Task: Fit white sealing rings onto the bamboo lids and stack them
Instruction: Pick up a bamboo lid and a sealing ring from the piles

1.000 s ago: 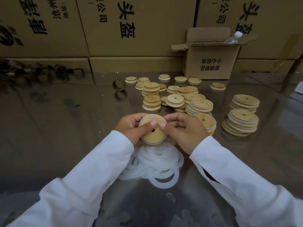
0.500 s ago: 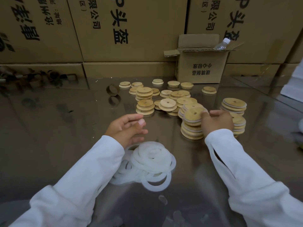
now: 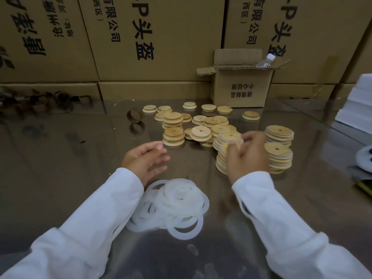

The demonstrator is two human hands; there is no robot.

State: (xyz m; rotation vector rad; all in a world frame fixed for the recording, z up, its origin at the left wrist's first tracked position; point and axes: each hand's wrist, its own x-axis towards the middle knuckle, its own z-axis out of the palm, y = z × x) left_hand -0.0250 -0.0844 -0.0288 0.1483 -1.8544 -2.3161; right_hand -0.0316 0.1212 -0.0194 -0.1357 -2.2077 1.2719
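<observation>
Apparently mid-stacking: the blurred right hand rested on the near stack — its grip could not be told. The left hand hovered open, empty, by the rings; next would likely come fetching a bare lid.

A plastic bottle lies in the small open carton.

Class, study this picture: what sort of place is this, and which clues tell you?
Probably a packing bench in a warehouse or small factory: printed cardboard cartons stacked along the back, bamboo lids in stacks, and a heap of white sealing rings.
</observation>
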